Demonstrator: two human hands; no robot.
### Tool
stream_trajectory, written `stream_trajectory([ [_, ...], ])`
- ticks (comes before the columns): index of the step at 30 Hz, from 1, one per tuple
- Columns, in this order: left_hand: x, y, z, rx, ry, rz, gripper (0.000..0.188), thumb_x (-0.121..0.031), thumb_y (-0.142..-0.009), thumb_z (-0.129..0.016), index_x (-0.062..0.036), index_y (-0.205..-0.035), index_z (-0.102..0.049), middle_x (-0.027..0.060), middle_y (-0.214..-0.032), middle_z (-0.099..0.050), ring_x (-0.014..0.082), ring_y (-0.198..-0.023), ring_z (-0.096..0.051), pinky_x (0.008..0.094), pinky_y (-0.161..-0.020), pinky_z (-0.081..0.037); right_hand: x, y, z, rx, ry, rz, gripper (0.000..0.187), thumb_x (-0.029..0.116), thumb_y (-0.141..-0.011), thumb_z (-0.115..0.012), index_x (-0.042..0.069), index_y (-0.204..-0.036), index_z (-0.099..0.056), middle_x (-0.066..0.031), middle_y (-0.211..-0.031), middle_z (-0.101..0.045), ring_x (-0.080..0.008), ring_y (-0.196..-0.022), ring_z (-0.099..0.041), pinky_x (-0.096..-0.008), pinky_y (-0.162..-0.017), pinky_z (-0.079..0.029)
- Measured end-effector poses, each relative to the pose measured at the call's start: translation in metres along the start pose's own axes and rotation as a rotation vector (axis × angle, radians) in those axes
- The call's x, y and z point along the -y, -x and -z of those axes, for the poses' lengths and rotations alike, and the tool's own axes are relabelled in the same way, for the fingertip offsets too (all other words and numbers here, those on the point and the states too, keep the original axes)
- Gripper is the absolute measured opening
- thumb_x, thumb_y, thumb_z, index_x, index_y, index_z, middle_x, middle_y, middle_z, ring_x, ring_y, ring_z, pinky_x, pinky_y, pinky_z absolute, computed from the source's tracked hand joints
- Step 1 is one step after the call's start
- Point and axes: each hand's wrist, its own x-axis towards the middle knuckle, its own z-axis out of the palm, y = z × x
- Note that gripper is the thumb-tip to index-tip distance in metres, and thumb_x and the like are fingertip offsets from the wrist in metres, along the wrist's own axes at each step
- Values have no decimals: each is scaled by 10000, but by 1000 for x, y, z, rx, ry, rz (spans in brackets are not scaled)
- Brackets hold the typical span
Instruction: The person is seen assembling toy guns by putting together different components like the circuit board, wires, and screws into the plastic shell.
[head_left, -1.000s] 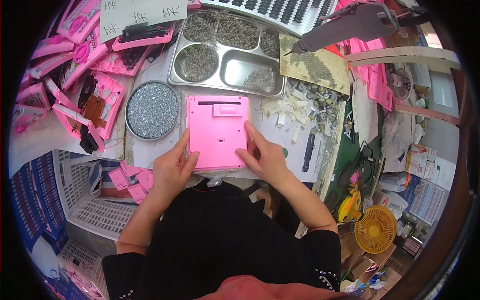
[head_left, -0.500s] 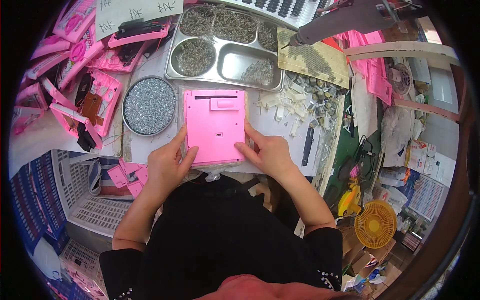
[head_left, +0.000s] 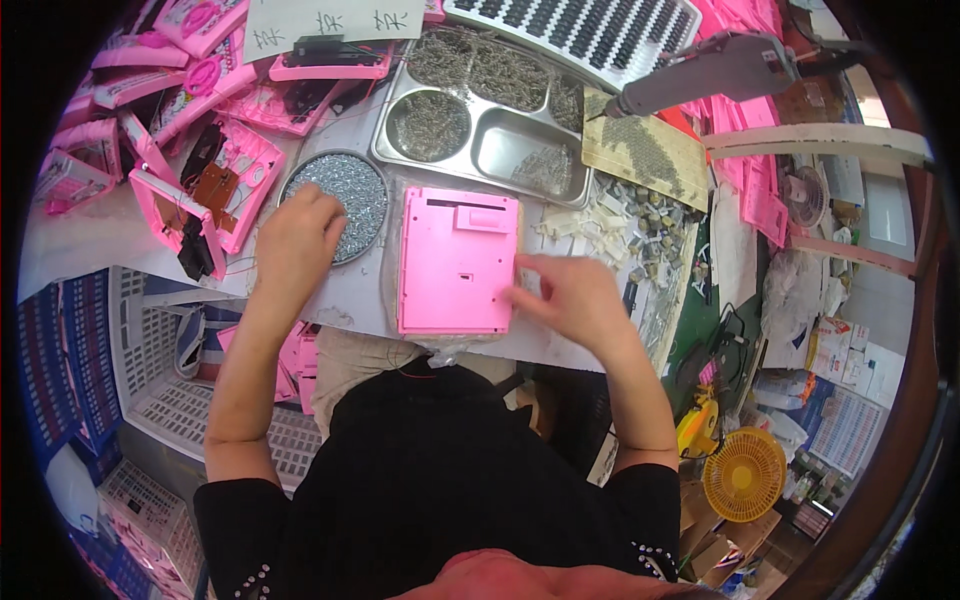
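Around pink case (head_left: 440,270): bare desk (head_left: 365,300) at 8 o'clock, passable; metal tray (head_left: 498,150) blocks 12, screw bowl (head_left: 386,212) 10, white plastic parts (head_left: 600,218) 2 o'clock.

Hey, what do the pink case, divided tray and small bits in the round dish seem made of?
Pink case: probably moulded plastic, satin finish, judging by its even colour and crisp recesses.
Divided tray: looks like shiny metal, perhaps stainless steel, from its silvery reflections.
Small bits: likely metal, given their grey glint; plating can't be told.
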Motion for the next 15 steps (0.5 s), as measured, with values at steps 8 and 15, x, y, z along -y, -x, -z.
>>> stream_trajectory([
  [8, 4, -13, -5, -90, -56, 19, 139, -163, -903, -708, -52, -914, -625, 128, -934, -604, 368, -809, -648, 458, -684, -523, 92, -174, -36, -222, 161, 599, 111, 126, -824, -698, 80, -920, -730, -66, -903, -690, -265, -961, -684, -419, -752, -588],
  [15, 18, -6, -1, -118, -23, -6, 188, -198, -924, -704, -37, -896, -609, 144, -844, -597, 366, -769, -632, 463, -661, -496, 109, -213, -58, 7, 325, 605, 147, 202, -855, -685, 77, -906, -743, -122, -944, -730, -321, -917, -733, -466, -755, -600],
])
